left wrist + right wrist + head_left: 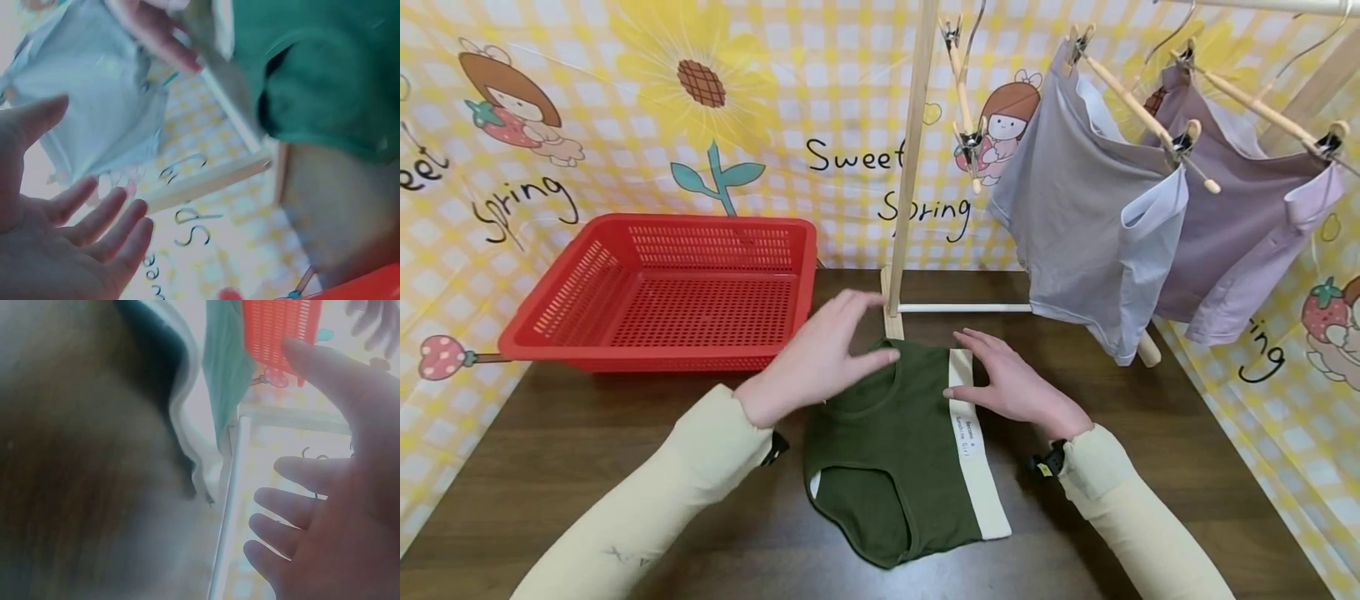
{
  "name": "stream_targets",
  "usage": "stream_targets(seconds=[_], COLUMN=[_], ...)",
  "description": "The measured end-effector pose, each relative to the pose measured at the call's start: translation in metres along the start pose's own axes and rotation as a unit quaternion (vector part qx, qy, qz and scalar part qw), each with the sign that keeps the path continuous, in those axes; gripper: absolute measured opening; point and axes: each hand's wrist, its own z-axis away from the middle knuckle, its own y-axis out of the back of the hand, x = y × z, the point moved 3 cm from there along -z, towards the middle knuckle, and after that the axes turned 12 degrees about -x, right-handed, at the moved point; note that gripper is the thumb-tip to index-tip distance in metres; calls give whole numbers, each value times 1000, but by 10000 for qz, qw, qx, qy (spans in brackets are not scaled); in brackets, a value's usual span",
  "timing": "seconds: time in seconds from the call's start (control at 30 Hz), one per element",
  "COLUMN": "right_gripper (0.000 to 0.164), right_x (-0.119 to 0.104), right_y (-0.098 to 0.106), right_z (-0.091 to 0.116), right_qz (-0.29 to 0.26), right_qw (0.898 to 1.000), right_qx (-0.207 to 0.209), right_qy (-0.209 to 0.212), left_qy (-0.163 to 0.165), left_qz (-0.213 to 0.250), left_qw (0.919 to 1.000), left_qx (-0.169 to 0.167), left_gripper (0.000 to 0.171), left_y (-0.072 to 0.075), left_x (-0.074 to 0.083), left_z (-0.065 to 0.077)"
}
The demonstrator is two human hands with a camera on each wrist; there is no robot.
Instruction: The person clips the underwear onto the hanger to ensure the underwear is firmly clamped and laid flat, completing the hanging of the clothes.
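Note:
Dark green underpants (917,450) with a white printed waistband (973,454) lie on the brown table, the waistband toward the right. Over their upper left part is my left hand (827,354), fingers spread and holding nothing. My right hand (1018,387) hovers at the waistband's upper end, thumb and fingers apart with nothing between them. In the left wrist view the left hand (75,244) is spread apart from the green cloth (337,81). Spread fingers of the right hand (325,506) appear in the right wrist view, beside the waistband (197,419).
A red plastic basket (700,362) stands at the back left. Behind the underpants rises a wooden rack post (913,158). Grey underpants (1082,192) and mauve underpants (1217,183) hang at right from clip hangers; a bare clip hanger (962,83) hangs near the post.

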Motion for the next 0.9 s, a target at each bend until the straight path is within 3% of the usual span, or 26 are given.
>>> stream_targets(seconds=[0.23,0.47,0.7,0.9], right_gripper=[84,81,78,78], right_x=[-2,-3,-5,-7], right_y=[6,9,10,11], right_z=[0,-2,-3,-4], right_qz=[-148,-153,-173,-203], right_qw=[9999,9997,9995,9993], right_qx=[44,151,235,276], right_qy=[-10,78,143,153], left_qy=[-144,53,251,276], left_qz=[815,1398,1714,1975], left_qw=[9935,9834,9770,9744], left_qx=[784,1154,1246,1039], left_gripper=[69,69,71,72], left_y=[37,61,77,76], left_x=[1,3,2,-3], left_z=[-33,-63,-88,-105])
